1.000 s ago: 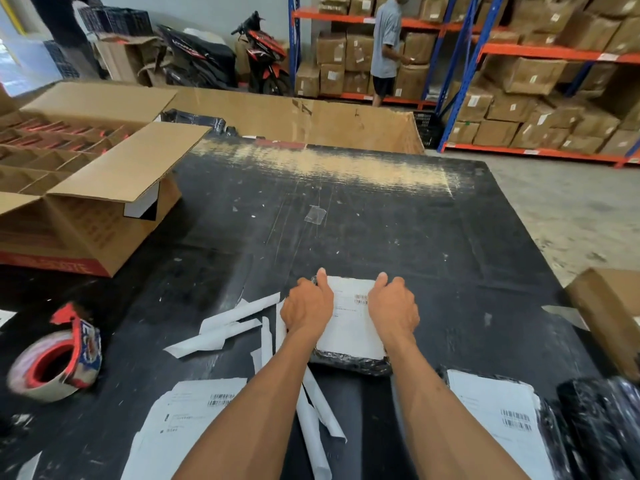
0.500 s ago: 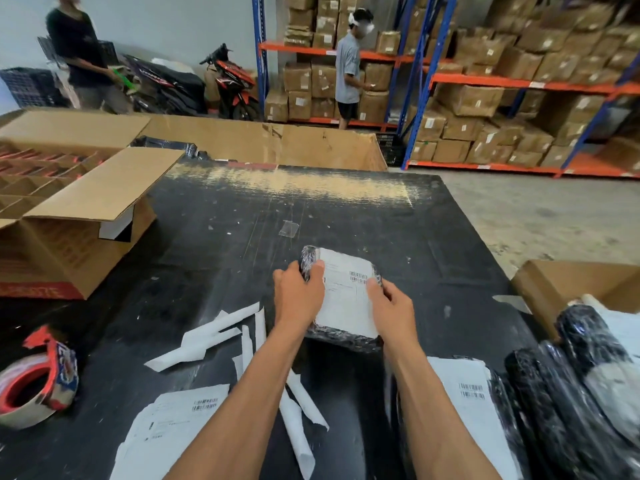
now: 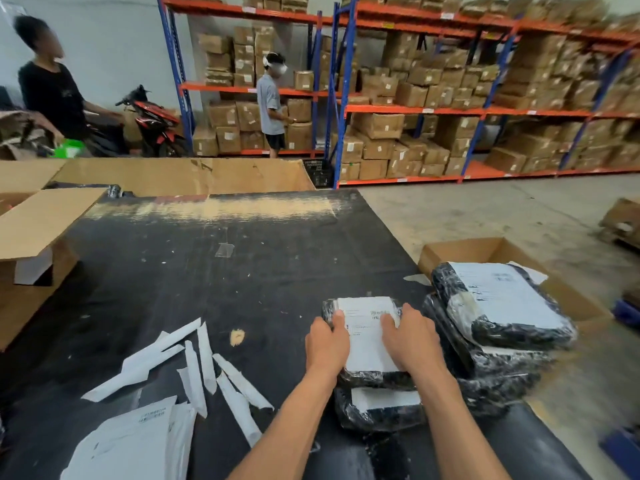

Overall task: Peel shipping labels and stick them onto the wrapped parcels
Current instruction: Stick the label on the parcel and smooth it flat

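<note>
1. Right, the biggest thing I see is the black worktop (image 3: 214, 282), scuffed pale along its far edge and flecked with white scraps.
2. At its right edge sits a stack of wrapped parcels (image 3: 498, 327), glossy black film with white labels on top, leaning against an open cardboard box (image 3: 485, 251).
3. The parcel (image 3: 369, 344) I hold is smaller: crinkled black wrap, a white shipping label (image 3: 367, 327) covering most of its top, a barcode near the far edge. It rests on another labelled parcel (image 3: 381, 407) near the worktop's right side.
4. My left hand (image 3: 327, 344) grips its left edge, fingers curled round the side, thumb on the label.
5. My right hand (image 3: 412, 341) grips the right edge likewise.
6. Peeled backing strips (image 3: 194, 362) lie scattered to the left, above loose label sheets (image 3: 131, 441).
</note>
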`<act>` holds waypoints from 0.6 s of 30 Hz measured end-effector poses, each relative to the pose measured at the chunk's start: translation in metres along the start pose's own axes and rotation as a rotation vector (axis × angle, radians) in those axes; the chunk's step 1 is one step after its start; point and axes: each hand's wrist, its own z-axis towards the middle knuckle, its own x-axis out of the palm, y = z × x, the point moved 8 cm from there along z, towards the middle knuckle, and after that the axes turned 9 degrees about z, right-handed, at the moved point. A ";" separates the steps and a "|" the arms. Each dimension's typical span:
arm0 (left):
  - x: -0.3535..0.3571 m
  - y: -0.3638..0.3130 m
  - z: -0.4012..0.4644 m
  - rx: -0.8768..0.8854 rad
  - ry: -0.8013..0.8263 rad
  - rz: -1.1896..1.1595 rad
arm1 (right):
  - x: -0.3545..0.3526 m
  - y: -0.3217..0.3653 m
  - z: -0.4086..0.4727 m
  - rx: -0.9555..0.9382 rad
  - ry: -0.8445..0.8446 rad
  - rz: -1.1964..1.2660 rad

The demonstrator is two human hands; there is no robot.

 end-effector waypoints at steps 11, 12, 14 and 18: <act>0.029 -0.001 -0.022 -0.008 0.063 0.151 | 0.012 -0.025 -0.016 -0.052 -0.127 -0.291; 0.030 0.000 -0.020 -0.004 0.068 0.152 | 0.011 -0.024 -0.016 -0.058 -0.144 -0.317; 0.032 0.000 -0.019 -0.013 0.088 0.154 | 0.010 -0.023 -0.015 -0.056 -0.128 -0.338; 0.036 0.000 -0.018 -0.072 0.098 0.290 | 0.000 -0.007 -0.019 -0.089 0.012 -0.417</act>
